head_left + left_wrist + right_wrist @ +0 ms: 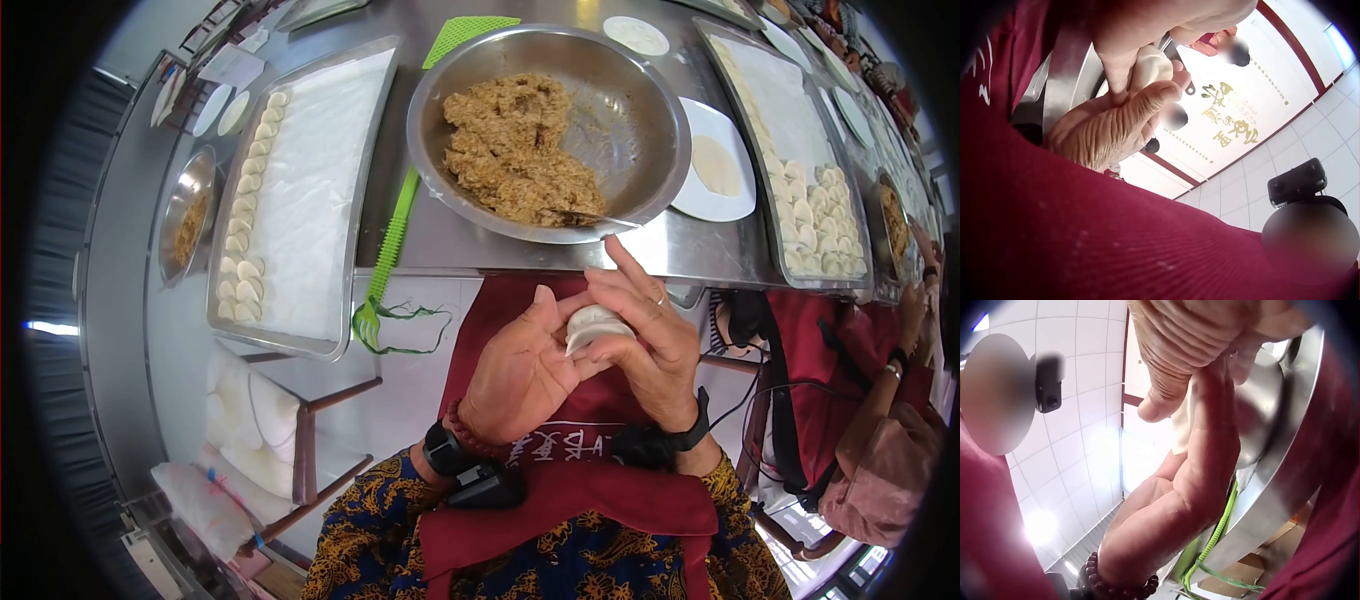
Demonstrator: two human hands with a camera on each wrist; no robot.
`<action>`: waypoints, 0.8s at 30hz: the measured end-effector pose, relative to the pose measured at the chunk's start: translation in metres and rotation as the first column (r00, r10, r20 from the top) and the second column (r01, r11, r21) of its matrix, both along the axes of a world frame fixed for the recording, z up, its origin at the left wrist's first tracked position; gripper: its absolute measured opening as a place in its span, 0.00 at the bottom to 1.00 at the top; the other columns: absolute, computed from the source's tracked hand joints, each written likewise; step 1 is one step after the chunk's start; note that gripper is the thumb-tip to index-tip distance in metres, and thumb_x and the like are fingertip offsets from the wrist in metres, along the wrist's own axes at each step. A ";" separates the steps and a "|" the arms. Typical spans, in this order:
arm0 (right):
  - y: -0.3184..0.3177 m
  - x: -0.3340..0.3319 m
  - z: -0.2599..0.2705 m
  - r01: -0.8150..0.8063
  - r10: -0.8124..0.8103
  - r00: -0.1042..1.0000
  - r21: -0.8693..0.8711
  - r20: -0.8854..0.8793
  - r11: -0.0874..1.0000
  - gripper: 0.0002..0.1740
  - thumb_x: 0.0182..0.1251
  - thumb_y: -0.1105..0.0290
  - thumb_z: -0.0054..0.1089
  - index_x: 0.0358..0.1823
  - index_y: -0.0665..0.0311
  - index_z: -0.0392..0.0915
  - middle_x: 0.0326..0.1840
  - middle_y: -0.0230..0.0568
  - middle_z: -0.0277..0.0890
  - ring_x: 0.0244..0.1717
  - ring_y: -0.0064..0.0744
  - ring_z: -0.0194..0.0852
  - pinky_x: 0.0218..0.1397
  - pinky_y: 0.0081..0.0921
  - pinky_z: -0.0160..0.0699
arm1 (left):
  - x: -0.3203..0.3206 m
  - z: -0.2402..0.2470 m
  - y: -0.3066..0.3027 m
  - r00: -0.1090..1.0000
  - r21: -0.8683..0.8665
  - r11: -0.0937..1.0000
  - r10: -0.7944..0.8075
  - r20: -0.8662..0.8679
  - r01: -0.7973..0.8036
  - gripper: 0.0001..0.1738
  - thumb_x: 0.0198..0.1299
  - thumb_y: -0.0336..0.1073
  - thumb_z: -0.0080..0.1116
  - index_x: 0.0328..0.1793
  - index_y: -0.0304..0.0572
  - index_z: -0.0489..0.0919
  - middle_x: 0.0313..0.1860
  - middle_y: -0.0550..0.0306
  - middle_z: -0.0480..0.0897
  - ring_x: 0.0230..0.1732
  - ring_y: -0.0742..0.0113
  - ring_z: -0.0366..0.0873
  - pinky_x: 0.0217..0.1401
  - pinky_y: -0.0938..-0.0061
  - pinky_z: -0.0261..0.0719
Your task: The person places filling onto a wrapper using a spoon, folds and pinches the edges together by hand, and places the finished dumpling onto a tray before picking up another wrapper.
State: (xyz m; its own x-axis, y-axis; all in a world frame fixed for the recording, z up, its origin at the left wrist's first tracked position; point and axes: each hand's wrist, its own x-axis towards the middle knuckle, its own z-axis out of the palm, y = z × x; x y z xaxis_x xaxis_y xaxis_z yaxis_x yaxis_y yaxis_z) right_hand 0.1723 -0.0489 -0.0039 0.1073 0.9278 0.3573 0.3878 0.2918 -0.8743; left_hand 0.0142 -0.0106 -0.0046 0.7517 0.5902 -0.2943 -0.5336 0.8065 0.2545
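Over the apron, just in front of the table edge, both hands meet at a pale dumpling [595, 330]. My left hand [518, 372] lies palm up beneath it, its fingers stretched under the dough and its thumb standing apart. From the right, my right hand [655, 350] pinches the dumpling, thumb on the near side and fingers behind; one finger points up. The left wrist view shows the rounded white dough [1150, 65] between the hands. In the right wrist view only a strip of dough [1181, 430] shows; fingers hide the rest.
Beyond the hands stands a big steel bowl [650, 110] of brown filling [520, 150] with a utensil in it. Trays with dumplings flank it, left [375, 150] and right [735, 130]. A white plate [735, 205] holds a round wrapper. A green-handled tool [395, 235] overhangs the edge.
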 end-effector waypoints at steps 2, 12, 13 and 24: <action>0.000 0.003 -0.003 -0.004 0.003 1.000 0.030 0.031 1.000 0.10 0.62 0.73 0.67 0.45 0.62 0.86 0.54 0.43 0.86 0.74 0.48 0.69 0.69 0.40 0.65 | 0.001 -0.002 -0.002 0.999 -0.012 0.999 0.036 0.029 -0.035 0.33 0.82 0.52 0.26 0.72 0.28 0.65 0.69 0.46 0.71 0.71 0.58 0.69 0.80 0.55 0.63; 0.001 -0.002 0.002 -0.013 0.003 0.992 0.081 0.126 0.997 0.15 0.61 0.65 0.69 0.49 0.61 0.86 0.57 0.44 0.84 0.75 0.54 0.67 0.67 0.42 0.66 | 0.000 -0.012 -0.002 0.998 0.021 1.000 -0.004 0.067 0.003 0.31 0.82 0.51 0.28 0.75 0.30 0.64 0.70 0.48 0.71 0.72 0.58 0.69 0.80 0.57 0.63; 0.001 -0.005 0.003 0.063 -0.067 0.996 0.074 0.066 0.995 0.16 0.62 0.64 0.69 0.50 0.60 0.86 0.57 0.44 0.84 0.74 0.54 0.67 0.67 0.42 0.66 | 0.000 -0.009 -0.002 0.998 -0.015 1.000 0.027 0.060 -0.026 0.31 0.82 0.50 0.29 0.75 0.30 0.63 0.70 0.47 0.71 0.72 0.58 0.69 0.80 0.58 0.64; 0.003 0.005 -0.002 -0.003 -0.028 0.979 0.155 0.203 0.988 0.22 0.59 0.57 0.70 0.53 0.60 0.85 0.55 0.41 0.85 0.73 0.57 0.68 0.66 0.45 0.68 | 0.003 -0.006 -0.003 0.999 -0.079 0.996 0.038 0.038 -0.035 0.31 0.82 0.49 0.29 0.74 0.28 0.63 0.70 0.47 0.71 0.72 0.57 0.69 0.79 0.58 0.66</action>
State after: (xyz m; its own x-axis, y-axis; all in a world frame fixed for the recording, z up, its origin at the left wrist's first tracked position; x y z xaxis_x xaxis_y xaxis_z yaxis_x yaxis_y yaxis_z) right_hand 0.1771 -0.0455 -0.0064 0.0287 0.8592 0.5108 0.5574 0.4104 -0.7217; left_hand 0.0177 -0.0137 -0.0103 0.7418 0.5941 -0.3111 -0.5718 0.8027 0.1695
